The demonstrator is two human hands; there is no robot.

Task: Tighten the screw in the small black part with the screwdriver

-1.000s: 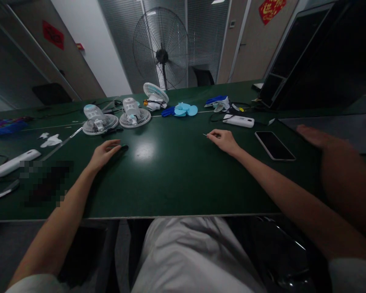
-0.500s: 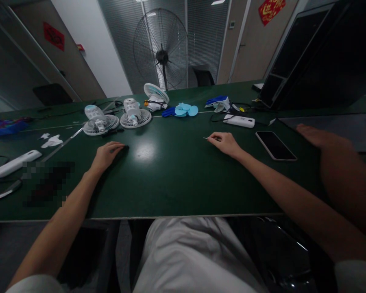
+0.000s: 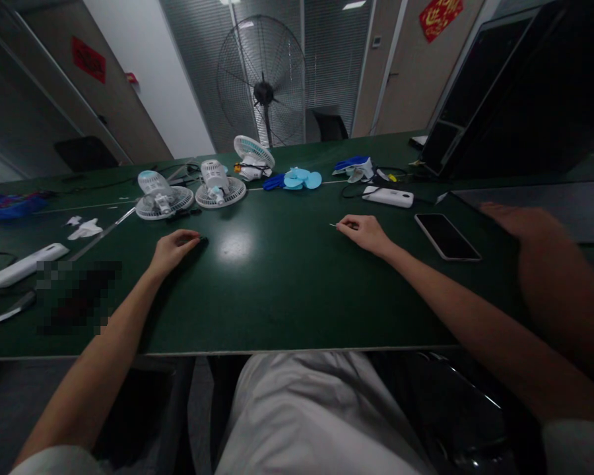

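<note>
On the left side of the green table (image 3: 272, 297), my left hand (image 3: 173, 251) pinches a small black piece (image 3: 204, 241) between thumb and fingers. Its exact kind is too small to tell. My right hand (image 3: 363, 232) rests on the table to the right, fingers closed around a thin pin-like metal piece (image 3: 332, 225) whose tip points left. The rest of that piece is hidden in my fingers. A smartphone (image 3: 448, 237) lies face up just right of my right hand. The two hands are well apart.
Small fans (image 3: 220, 188) with white grilles lie beyond my left hand. Light blue fan blades (image 3: 301, 178) and blue-white gloves (image 3: 354, 166) lie at the back. A white oblong device (image 3: 389, 196) sits behind the phone. Another person's arm (image 3: 549, 264) reaches in at right. A knife (image 3: 14, 309) lies far left.
Almost nothing differs. The black piece in my left hand has shifted very slightly; my right hand stays in place.
</note>
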